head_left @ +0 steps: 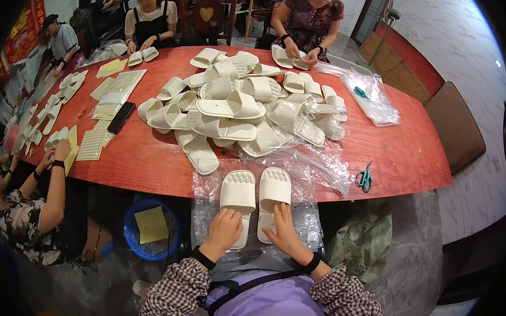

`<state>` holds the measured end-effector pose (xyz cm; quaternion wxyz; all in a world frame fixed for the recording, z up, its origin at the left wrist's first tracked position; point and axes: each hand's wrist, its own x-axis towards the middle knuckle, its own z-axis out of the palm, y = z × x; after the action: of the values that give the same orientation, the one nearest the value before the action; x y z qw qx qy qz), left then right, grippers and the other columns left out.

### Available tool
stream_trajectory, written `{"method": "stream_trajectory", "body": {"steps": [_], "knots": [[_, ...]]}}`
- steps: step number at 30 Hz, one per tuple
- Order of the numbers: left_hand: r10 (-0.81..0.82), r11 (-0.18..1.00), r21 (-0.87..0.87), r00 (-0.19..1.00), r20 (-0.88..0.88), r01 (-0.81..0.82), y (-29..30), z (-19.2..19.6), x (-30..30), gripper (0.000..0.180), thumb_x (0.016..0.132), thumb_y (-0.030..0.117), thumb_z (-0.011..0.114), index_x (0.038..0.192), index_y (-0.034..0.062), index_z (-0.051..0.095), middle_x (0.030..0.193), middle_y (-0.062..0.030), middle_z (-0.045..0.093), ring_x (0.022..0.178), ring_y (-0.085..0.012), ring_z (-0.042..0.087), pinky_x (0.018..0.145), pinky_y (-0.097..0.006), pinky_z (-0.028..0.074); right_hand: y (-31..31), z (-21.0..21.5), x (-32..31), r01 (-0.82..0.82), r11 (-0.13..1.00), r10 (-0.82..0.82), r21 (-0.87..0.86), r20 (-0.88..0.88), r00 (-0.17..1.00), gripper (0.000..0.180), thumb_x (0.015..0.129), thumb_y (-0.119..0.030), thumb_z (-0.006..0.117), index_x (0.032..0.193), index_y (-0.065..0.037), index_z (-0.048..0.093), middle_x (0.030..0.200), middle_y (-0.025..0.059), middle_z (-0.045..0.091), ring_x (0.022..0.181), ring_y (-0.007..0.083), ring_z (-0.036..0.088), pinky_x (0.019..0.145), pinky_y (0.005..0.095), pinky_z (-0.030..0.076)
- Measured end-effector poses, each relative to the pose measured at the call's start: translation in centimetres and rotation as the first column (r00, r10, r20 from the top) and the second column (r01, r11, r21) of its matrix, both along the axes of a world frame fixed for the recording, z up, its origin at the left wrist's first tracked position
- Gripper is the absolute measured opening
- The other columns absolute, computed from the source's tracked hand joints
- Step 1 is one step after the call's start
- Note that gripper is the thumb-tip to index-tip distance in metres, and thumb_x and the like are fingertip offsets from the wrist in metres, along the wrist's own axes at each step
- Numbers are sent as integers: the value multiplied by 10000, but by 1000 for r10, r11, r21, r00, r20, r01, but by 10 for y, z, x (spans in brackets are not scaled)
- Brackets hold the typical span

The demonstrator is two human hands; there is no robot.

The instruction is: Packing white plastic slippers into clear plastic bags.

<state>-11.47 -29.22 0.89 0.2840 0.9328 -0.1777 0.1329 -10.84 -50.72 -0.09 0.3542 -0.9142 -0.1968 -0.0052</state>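
Note:
A pair of cream slippers lies side by side at the table's near edge, toes pointing away from me. My left hand (224,228) has its fingers curled against the strap edge of the left slipper (237,188). On the right slipper (275,186), my right hand (285,229) rests with fingers stretched to the strap edge and thumb apart. Under the pair, a clear plastic bag (206,217) hangs over the edge. Just beyond is a heap of cream slippers (222,125), some in clear plastic.
Teal-handled scissors (364,179) lie right of my hands; clear bags (376,103) with another teal-handled tool lie farther right. A black phone (121,118) rests among pale sheets on the left. Below stand a blue bin (133,244) and green sack (363,241). Several people sit around the table.

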Motion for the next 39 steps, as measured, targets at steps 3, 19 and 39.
{"method": "stream_trajectory", "body": {"steps": [3, 19, 39], "knots": [[41, 998, -56, 999, -14, -42, 5, 0, -2, 59, 783, 69, 614, 782, 22, 578, 789, -121, 558, 815, -308, 555, 715, -415, 478, -14, 5, -8, -17, 999, 20, -32, 75, 997, 678, 839, -153, 696, 1354, 119, 350, 1417, 313, 314, 1295, 480, 329, 1091, 501, 293], [26, 999, -28, 1000, -10, -26, -4, 2, 3, 68, 809, 84, 616, 804, 30, 575, 828, -111, 569, 855, -295, 571, 741, -400, 493, -30, 15, 148, 333, 941, -330, 62, -53, 943, 182, 827, -163, 643, 845, 18, 632, 781, 169, 669, 765, 316, 660, 678, 414, 503], [16, 975, 222, 986, -166, 21, -15, -31, 17, 503, 831, 430, 663, 1054, -17, 612, 1125, -177, 587, 1101, -322, 536, 962, -419, 399, 73, 44, 162, -332, 929, 362, 165, -215, 907, 153, 882, -90, 590, 999, -2, 637, 911, 88, 690, 729, 147, 681, 666, 288, 554]]}}
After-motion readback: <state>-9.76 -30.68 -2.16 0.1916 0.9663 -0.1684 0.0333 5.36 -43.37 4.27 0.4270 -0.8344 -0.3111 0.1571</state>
